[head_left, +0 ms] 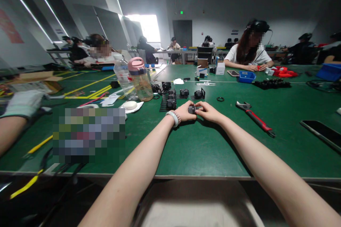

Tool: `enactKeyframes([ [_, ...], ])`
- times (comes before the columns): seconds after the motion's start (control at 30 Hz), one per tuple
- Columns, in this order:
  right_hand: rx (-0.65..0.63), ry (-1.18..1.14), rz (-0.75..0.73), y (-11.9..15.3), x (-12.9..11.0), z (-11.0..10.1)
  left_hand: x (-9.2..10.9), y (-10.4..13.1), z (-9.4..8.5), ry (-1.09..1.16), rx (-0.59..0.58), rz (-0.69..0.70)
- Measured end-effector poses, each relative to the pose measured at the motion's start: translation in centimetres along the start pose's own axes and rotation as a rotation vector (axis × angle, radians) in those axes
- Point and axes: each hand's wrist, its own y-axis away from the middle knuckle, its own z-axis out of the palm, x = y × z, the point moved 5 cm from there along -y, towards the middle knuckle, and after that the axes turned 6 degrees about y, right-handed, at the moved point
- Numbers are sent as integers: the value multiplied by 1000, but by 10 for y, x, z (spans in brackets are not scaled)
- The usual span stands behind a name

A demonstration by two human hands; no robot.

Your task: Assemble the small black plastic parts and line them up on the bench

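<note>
A small black part (191,109) sits between my two hands, just above the green table (186,149). My left hand (185,111) has its fingers closed round the part's left side. From the right, the fingertips of my right hand (209,112) pinch its other side. Beyond my hands, similar black parts stand in a group, one of them (171,103) close to my left hand and another (199,94) behind my right. A black ring (220,99) lies to the right of them.
An adjustable wrench (257,118) and a phone (323,133) lie at right. Bottles (142,83) and a white round item (130,105) stand left. A gloved hand (23,104) of another person is at far left. Across the table, a person handles red pieces beside a blue tray (247,77).
</note>
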Motion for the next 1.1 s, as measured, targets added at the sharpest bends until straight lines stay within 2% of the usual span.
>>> enactKeyframes([
  [0.6, 14, 164, -11, -1, 1, 0, -4, -3, 2, -21, -7, 56],
  [1.1, 21, 218, 5, -1, -1, 0, -5, -2, 2, 5, -23, -1],
])
